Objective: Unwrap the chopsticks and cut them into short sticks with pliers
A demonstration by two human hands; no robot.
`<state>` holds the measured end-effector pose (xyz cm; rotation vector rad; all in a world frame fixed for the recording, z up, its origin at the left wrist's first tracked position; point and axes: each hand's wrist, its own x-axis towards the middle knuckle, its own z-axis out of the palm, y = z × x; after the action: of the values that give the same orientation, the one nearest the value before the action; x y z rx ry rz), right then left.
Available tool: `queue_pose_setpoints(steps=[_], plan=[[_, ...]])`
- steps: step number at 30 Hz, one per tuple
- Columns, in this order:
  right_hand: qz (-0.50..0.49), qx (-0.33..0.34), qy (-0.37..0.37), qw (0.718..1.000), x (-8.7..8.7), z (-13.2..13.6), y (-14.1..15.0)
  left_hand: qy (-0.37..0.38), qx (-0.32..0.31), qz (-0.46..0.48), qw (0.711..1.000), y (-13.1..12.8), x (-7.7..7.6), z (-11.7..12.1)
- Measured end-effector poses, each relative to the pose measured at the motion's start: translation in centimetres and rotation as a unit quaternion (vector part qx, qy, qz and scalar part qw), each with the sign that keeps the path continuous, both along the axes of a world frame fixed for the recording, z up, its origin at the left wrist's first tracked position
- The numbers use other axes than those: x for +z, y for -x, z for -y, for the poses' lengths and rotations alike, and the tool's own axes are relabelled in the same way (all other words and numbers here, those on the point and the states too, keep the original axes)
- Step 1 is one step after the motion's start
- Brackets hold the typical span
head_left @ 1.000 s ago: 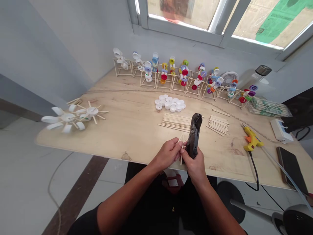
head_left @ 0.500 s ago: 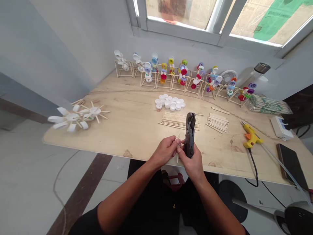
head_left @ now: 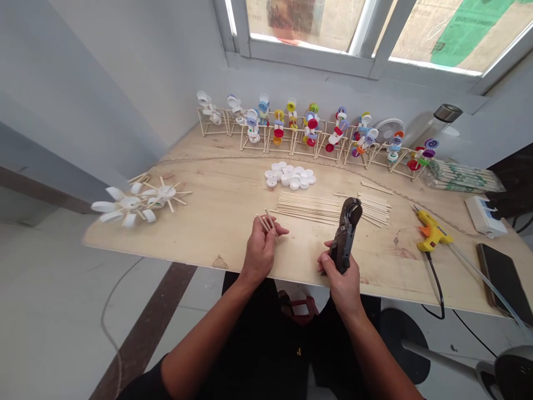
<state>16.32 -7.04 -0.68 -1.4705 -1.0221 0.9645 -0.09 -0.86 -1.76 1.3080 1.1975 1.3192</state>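
Several short wooden sticks [head_left: 265, 223] poke up between the fingers of my left hand [head_left: 260, 244], which is closed around them near the table's front edge. To the right, my right hand [head_left: 343, 272] grips a dark hand cutter [head_left: 346, 233] by its handles, its head pointing up and away from me. Just beyond my hands lies a row of long thin wooden sticks [head_left: 308, 207]. A pile of shorter sticks [head_left: 375, 208] is partly hidden behind the cutter's head. White bottle caps [head_left: 293, 176] sit in a cluster behind the long sticks.
Stick frames with coloured cap wheels [head_left: 278, 130] line the back. White cap-and-stick wheels [head_left: 129, 203] lie at the left end. On the right are a yellow glue gun [head_left: 433, 230], a phone [head_left: 503, 278], a power strip [head_left: 485, 216] and bagged sticks [head_left: 462, 176].
My hands have moved apart. The left has gone left with the sticks, and the right has shifted right with the cutter, which now tilts rightward.
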Motion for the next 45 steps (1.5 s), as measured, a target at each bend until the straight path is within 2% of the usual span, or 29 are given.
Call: queue_pose_setpoints(steps=[3,11,15,21,36,45], plan=[[-0.009,-0.005,-0.004,1.000,0.1,0.0,0.0,-0.021,-0.022,-0.059,0.998,0.0,-0.6,0.3],[-0.026,-0.010,-0.019,0.999,-0.1,0.0,-0.3,-0.018,-0.053,-0.081,0.995,0.3,-0.9,0.9],[-0.030,-0.007,-0.017,0.999,0.0,0.0,-0.4,-0.010,-0.047,-0.102,0.994,0.2,-0.9,1.3],[-0.035,-0.007,-0.022,0.999,0.2,0.1,-0.4,-0.034,0.004,-0.125,0.992,-0.2,-0.6,1.6],[-0.023,-0.002,-0.033,0.999,0.2,0.3,-0.5,-0.020,-0.007,-0.201,0.979,-0.2,-0.7,2.2],[-0.046,0.001,-0.040,0.998,0.1,0.4,-0.6,-0.035,-0.012,-0.210,0.977,-0.1,-0.9,2.3]])
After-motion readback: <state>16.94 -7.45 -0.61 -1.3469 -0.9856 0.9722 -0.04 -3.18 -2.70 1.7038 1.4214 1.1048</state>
